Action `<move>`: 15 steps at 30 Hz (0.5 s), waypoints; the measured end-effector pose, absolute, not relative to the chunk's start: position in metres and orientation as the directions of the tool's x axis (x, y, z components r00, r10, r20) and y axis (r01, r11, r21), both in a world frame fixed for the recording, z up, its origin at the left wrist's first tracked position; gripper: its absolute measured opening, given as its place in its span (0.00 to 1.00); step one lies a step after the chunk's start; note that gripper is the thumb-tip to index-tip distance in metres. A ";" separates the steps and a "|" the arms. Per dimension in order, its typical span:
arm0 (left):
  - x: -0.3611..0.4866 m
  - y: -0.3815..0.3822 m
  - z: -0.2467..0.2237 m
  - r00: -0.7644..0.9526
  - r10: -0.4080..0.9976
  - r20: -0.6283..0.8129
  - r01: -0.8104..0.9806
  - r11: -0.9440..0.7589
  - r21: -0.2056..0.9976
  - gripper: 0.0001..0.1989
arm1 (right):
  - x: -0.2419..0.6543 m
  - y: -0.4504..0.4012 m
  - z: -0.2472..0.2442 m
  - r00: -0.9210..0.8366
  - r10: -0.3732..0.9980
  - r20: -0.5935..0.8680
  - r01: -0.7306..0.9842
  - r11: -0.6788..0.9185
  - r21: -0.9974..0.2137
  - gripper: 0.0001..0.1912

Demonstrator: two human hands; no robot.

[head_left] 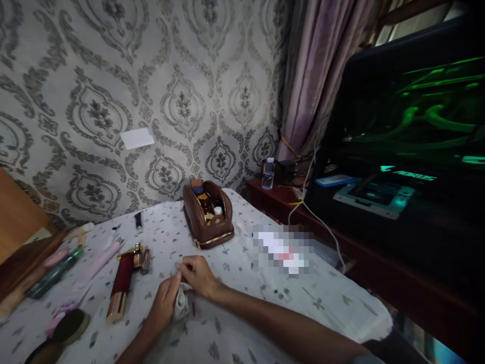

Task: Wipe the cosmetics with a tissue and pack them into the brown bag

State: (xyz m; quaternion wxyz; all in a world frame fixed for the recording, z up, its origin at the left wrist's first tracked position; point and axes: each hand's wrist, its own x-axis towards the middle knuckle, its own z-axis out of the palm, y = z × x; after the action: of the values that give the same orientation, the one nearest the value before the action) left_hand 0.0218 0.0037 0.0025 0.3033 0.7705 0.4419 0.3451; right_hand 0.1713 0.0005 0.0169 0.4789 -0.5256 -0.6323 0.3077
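Note:
My left hand (165, 297) is closed on a crumpled pale cloth (182, 301), whose folds bulge out between my wrists. Against its fingertips, the fingers of my right hand (199, 275) are pinched together; whatever is between them is hidden. Just beyond stands a brown cosmetic bag (212, 233), unzipped, with several small bottles and jars inside. To the left of my hands lie a dark red and gold perfume bottle (123, 285) and a small reddish tube (145, 262).
A pink-handled tool (104, 260), a green bottle (55, 275), a dark round compact (70, 326) and a black tube (138, 221) lie at left on the leaf-patterned bedsheet (242, 298). At right are a water bottle (268, 174), a white cable (324, 222) and a large computer case (401, 126).

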 end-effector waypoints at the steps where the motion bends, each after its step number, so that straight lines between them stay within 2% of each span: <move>1: 0.022 0.004 0.007 0.378 0.896 0.232 0.449 -0.397 0.801 0.30 | 0.168 0.002 0.015 0.036 0.963 0.268 0.338 0.241 -0.910 0.21; 3: 0.021 0.003 0.018 0.386 0.899 0.206 0.398 -0.364 0.842 0.26 | 0.163 0.003 0.012 0.063 0.964 0.257 0.289 0.229 -0.930 0.20; 7: 0.008 0.002 0.033 0.399 0.875 0.275 0.433 -0.444 0.784 0.18 | 0.153 0.001 0.009 0.046 0.966 0.254 0.260 0.234 -0.937 0.15; 12: -0.022 0.001 0.031 0.354 0.867 0.352 0.575 -0.498 0.649 0.12 | 0.135 -0.004 0.008 -0.048 0.977 0.208 0.219 0.214 -0.952 0.10; 15: -0.036 -0.001 0.023 0.380 0.842 0.383 0.696 -0.533 0.481 0.13 | 0.126 -0.010 0.004 -0.103 0.975 0.199 0.221 0.218 -0.951 0.08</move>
State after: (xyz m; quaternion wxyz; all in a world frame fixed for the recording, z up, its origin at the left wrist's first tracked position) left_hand -0.0359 -0.0011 0.0227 0.1208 0.8219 0.4678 0.3017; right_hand 0.1256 -0.0103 0.0042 0.4681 -0.4788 -0.6243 0.4024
